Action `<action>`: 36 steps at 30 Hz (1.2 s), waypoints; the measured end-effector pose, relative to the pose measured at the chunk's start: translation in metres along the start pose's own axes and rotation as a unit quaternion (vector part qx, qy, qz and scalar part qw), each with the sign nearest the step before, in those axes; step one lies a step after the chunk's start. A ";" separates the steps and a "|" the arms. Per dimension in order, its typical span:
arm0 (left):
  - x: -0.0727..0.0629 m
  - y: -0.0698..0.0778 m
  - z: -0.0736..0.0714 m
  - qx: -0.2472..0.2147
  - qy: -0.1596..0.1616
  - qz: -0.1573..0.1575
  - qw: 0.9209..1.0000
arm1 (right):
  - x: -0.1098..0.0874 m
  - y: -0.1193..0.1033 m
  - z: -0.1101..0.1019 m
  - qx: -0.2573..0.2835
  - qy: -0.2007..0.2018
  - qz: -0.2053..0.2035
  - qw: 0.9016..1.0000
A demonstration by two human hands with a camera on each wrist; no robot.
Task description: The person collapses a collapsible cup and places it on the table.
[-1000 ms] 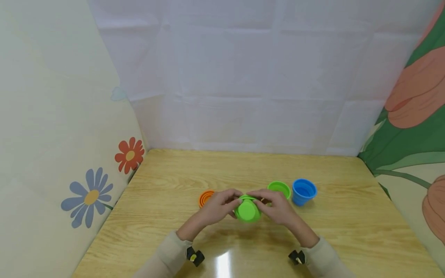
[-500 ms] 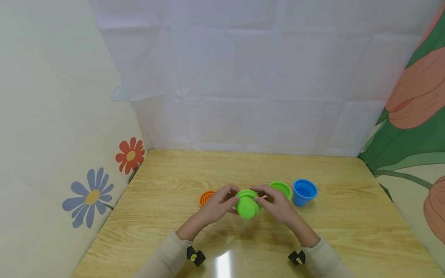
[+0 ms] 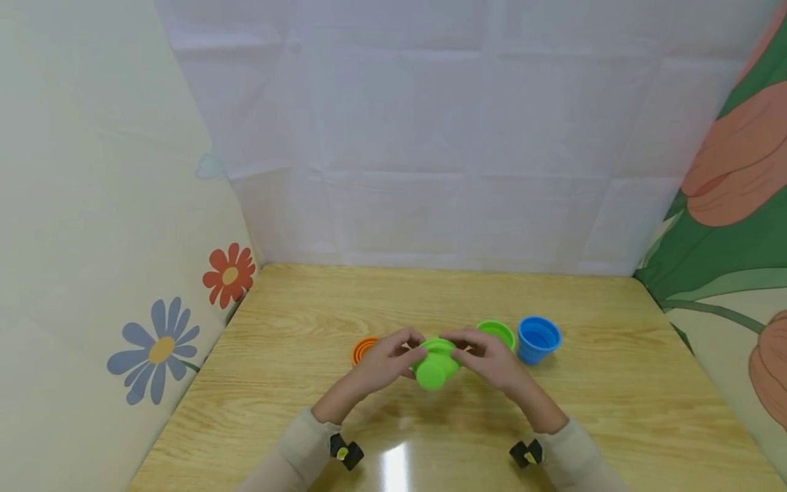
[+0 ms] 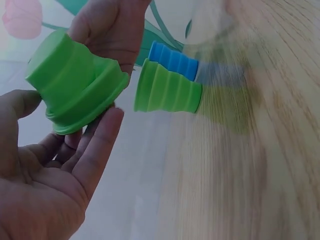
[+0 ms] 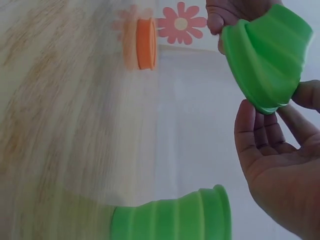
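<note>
Head view: the lopsided green cup [image 3: 435, 365] is held tilted above the table [image 3: 307, 307], pinched by the left hand [image 3: 387, 362] and the right hand [image 3: 493, 362], and, though its far side is hidden, pressure should probably be spread evenly around.

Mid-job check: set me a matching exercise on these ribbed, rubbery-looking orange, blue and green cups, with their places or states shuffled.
1. Orange ribbed rubbery-looking cup
2. Blue ribbed rubbery-looking cup
3. Lopsided green ribbed rubbery-looking cup
4. Other green ribbed rubbery-looking cup

A. Held up by left hand and right hand
B. Standing, rightmost cup
C. Collapsed, leftmost cup
D. Standing, partly behind right hand in head view

Pairs: 1-C, 2-B, 3-A, 4-D.
</note>
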State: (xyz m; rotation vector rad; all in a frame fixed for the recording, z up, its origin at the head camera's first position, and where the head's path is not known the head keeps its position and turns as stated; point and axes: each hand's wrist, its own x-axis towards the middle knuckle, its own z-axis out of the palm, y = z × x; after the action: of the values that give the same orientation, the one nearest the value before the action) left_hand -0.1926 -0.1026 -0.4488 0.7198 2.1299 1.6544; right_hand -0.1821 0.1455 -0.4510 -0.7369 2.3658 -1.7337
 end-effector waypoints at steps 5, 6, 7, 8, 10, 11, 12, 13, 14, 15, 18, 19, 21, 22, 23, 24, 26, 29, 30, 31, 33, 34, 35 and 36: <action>0.000 0.002 0.002 0.011 -0.019 -0.022 1.000 | 0.003 -0.001 0.002 -0.004 -0.009 -0.020 1.000; 0.000 0.003 0.002 0.012 -0.020 -0.020 1.000 | 0.004 -0.001 0.002 -0.002 -0.008 -0.019 1.000; 0.000 0.003 0.002 0.013 -0.017 -0.019 1.000 | 0.004 0.000 0.003 -0.001 -0.006 -0.017 1.000; 0.000 0.003 0.002 0.014 -0.013 -0.018 1.000 | 0.003 0.000 0.003 0.003 -0.004 -0.012 1.000; 0.000 0.004 0.002 0.014 -0.003 -0.014 1.000 | 0.003 0.002 0.003 0.011 0.002 0.001 1.000; 0.000 0.004 0.002 0.014 0.004 -0.011 1.000 | 0.002 0.002 0.003 0.022 0.004 0.007 1.000; 0.000 0.003 0.003 0.013 0.010 -0.008 1.000 | 0.002 0.003 0.004 0.035 0.006 0.014 0.999; 0.000 0.003 0.003 0.012 0.019 -0.007 1.000 | 0.001 0.004 0.004 0.047 0.007 0.020 0.999; 0.000 0.003 0.003 0.009 0.027 -0.006 1.000 | 0.000 0.004 0.004 0.060 0.007 0.024 0.998; 0.001 0.003 0.003 0.007 0.035 -0.004 0.999 | 0.000 0.003 0.004 0.070 0.006 0.027 0.997; 0.001 0.003 0.004 0.005 0.051 -0.002 0.999 | -0.001 0.002 0.004 0.097 0.001 0.027 0.995; 0.001 0.003 0.004 0.006 0.054 -0.003 0.999 | -0.001 0.001 0.004 0.099 -0.002 0.025 0.995; 0.001 0.003 0.005 0.008 0.053 -0.004 0.999 | -0.001 -0.001 0.004 0.101 -0.005 0.023 0.995; 0.000 0.003 0.004 0.010 0.052 -0.004 0.999 | -0.001 -0.001 0.004 0.099 -0.005 0.023 0.995; 0.000 0.003 0.004 0.011 0.050 -0.005 0.999 | -0.001 -0.002 0.004 0.096 -0.006 0.024 0.995; 0.000 0.003 0.004 0.013 0.048 -0.007 0.999 | -0.001 -0.002 0.004 0.090 -0.005 0.026 0.996; 0.000 0.002 0.004 0.013 0.044 -0.007 0.999 | 0.001 -0.002 0.004 0.076 -0.002 0.032 0.997; 0.000 0.001 0.003 0.018 0.038 -0.004 0.999 | 0.003 -0.002 0.004 0.053 0.004 0.038 0.998; 0.000 0.000 0.003 0.018 0.036 -0.003 0.999 | 0.004 -0.002 0.003 0.048 0.005 0.039 0.998; 0.000 0.000 0.003 0.017 0.033 -0.001 0.999 | 0.004 -0.002 0.003 0.045 0.005 0.038 0.998; 0.000 0.000 0.003 0.013 0.029 0.000 0.999 | 0.004 -0.002 0.003 0.042 0.003 0.034 0.999; 0.000 0.000 0.003 0.010 0.027 -0.002 1.000 | 0.004 -0.002 0.002 0.042 0.001 0.032 0.999; 0.000 0.000 0.003 0.007 0.026 -0.004 1.000 | 0.004 -0.002 0.002 0.044 -0.001 0.030 0.999; 0.000 -0.001 0.003 0.005 0.026 -0.005 1.000 | 0.004 -0.002 0.002 0.045 -0.003 0.028 0.999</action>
State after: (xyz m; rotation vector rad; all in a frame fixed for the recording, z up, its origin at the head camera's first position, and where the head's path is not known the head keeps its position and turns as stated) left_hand -0.1913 -0.1007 -0.4500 0.6743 2.1746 1.6758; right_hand -0.1841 0.1411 -0.4489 -0.6545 2.2636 -1.7988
